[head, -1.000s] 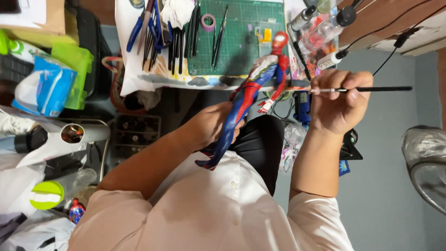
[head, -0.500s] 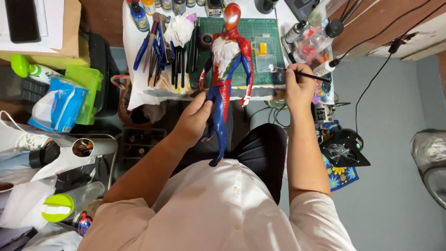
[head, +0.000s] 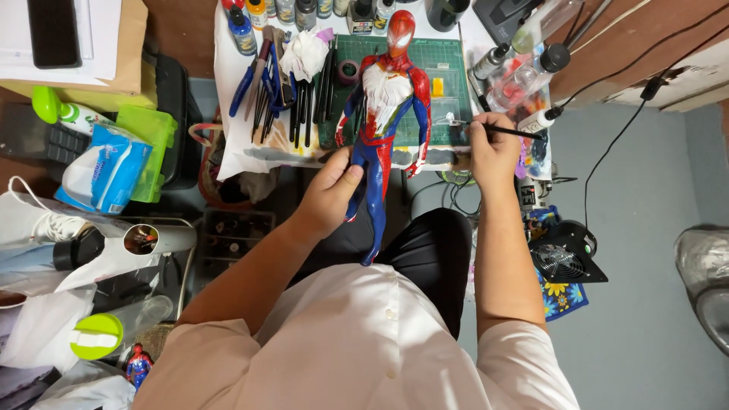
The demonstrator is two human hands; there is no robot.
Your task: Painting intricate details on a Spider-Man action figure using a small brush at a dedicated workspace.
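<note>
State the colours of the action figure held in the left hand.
Red and blue, with a white chest patch: the action figure in the left hand, head view.

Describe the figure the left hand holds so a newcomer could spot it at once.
Start at the green cutting mat on the white work surface. Across its left half lies a red-and-blue costumed figure, its legs gripped by the left hand. Its white-painted chest distinguishes it from surrounding brushes.

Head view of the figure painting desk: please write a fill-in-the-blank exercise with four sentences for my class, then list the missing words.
1. The left hand grips the red and blue action figure by its ____.
2. The right hand holds a thin ____.
3. The figure's upper body lies over a cutting mat coloured ____.
4. The painted patch on the figure's chest is ____.

Missing words: leg; paintbrush; green; white
</note>
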